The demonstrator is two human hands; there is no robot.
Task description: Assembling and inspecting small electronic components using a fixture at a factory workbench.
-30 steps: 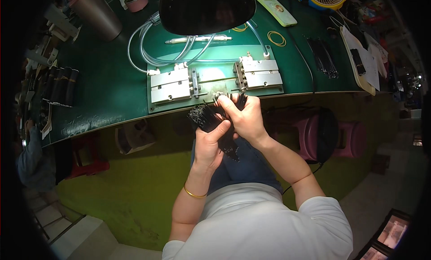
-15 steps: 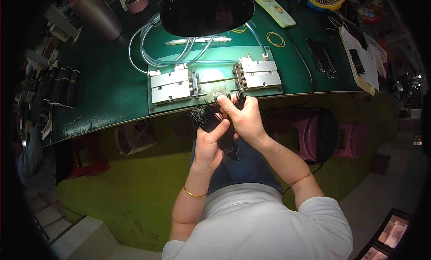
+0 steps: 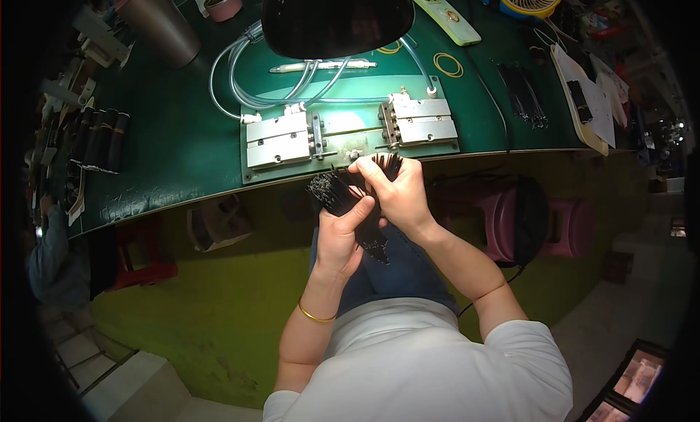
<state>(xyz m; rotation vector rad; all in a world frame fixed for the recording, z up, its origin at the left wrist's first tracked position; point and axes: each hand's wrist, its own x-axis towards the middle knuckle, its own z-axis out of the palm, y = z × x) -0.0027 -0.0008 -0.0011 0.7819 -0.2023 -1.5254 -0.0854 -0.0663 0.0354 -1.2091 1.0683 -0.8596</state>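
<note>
Right now the left hand clasps a bundle of thin black strips just off the green surface, while the right hand pinches its top ends. Loosely fanned, some could probably slip to the floor.

A small assembly workshop is showing here: a green surface is carrying a metal jig fed by clear tubing, with a work lamp hanging over it.

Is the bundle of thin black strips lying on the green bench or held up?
Held up: both hands, left hand and right hand, grip the black strips off the bench edge.
</note>
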